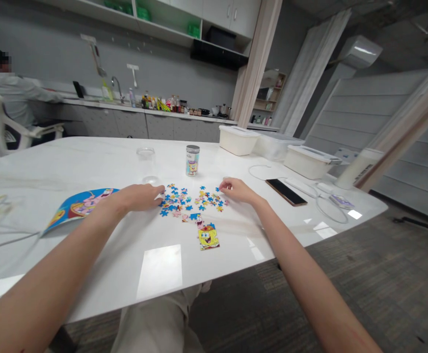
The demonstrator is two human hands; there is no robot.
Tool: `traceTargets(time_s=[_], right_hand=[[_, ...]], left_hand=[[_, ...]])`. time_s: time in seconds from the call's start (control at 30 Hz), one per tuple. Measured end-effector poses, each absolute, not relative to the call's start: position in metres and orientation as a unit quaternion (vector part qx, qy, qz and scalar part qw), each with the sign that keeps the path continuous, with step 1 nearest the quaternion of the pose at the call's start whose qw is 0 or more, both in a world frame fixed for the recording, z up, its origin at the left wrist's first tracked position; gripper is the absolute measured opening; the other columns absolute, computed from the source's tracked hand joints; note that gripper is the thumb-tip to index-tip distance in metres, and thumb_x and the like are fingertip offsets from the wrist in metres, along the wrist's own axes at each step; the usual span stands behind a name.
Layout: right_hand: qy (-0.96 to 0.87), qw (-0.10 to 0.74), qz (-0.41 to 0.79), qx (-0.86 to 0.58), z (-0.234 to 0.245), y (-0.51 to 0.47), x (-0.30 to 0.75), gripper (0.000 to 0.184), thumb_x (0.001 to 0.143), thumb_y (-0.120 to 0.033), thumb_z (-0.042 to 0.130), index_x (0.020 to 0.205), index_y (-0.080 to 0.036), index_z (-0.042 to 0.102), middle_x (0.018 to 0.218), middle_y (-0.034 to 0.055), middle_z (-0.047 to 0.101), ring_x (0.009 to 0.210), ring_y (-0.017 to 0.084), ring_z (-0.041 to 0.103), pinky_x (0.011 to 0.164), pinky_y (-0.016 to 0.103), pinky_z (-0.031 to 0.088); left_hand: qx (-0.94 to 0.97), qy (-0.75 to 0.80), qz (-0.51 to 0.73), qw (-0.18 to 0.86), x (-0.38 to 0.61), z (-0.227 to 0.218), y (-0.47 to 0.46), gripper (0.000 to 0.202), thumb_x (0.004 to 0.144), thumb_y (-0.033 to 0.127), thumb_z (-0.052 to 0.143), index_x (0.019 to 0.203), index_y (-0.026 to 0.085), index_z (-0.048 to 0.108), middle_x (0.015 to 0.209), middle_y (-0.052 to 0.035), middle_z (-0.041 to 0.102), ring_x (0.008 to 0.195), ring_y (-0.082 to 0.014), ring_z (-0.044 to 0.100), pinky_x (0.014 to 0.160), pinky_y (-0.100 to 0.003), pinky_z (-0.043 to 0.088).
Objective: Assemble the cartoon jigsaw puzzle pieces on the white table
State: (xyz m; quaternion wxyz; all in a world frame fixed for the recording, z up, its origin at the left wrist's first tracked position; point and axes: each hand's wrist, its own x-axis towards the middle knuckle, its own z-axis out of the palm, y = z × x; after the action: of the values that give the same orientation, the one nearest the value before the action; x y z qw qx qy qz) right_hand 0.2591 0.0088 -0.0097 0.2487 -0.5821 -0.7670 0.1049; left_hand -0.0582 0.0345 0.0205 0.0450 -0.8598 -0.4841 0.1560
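Observation:
Loose jigsaw puzzle pieces (177,197) lie in two spread-out groups on the white table. At the left group my left hand (144,197) is closed, with a puzzle piece (160,195), pale side showing, at its fingertips. My right hand (237,190) has curled fingers beside the right group of pieces (208,198); whatever they pinch is too small to make out. Nearer the front edge sits a joined puzzle section (208,237) with a yellow smiling cartoon face. A picture sheet (85,203), partly behind my left forearm, lies curved on the left.
Behind the pieces stand a printed can with a metal lid (192,161) and a clear jar (146,159). A phone (286,191), cables and lidded bins (238,140) are on the right. More cables (6,230) lie left. A person (15,98) sits at the far left.

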Motion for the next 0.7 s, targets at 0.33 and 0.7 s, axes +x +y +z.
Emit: traceTargets(time_s=[0.33,0.7], right_hand=[[-0.815,0.255,0.096,-0.511,-0.005,0.003,0.244,0.015,0.081,-0.012,0.058,0.083,-0.016,0.072,0.083,0.0041,0.065,0.074,0.013,0.057,0.073,0.026,0.043],[-0.836,0.221,0.139,-0.482,-0.01,0.0,0.234,0.015,0.084,-0.017,0.059,0.089,-0.014,0.072,0.085,0.0059,0.068,0.076,0.014,0.059,0.071,0.027,0.044]], left_hand=[[-0.872,-0.466,0.141,0.062,-0.056,0.023,0.03,0.048,0.092,0.036,0.03,0.132,0.016,0.048,0.108,-0.0185,0.068,0.092,-0.0303,0.067,0.078,-0.039,0.05],[-0.892,-0.427,0.11,0.1,-0.056,0.027,0.029,0.045,0.093,0.037,0.027,0.102,0.018,0.067,0.094,-0.0151,0.07,0.082,-0.026,0.067,0.073,-0.036,0.048]])
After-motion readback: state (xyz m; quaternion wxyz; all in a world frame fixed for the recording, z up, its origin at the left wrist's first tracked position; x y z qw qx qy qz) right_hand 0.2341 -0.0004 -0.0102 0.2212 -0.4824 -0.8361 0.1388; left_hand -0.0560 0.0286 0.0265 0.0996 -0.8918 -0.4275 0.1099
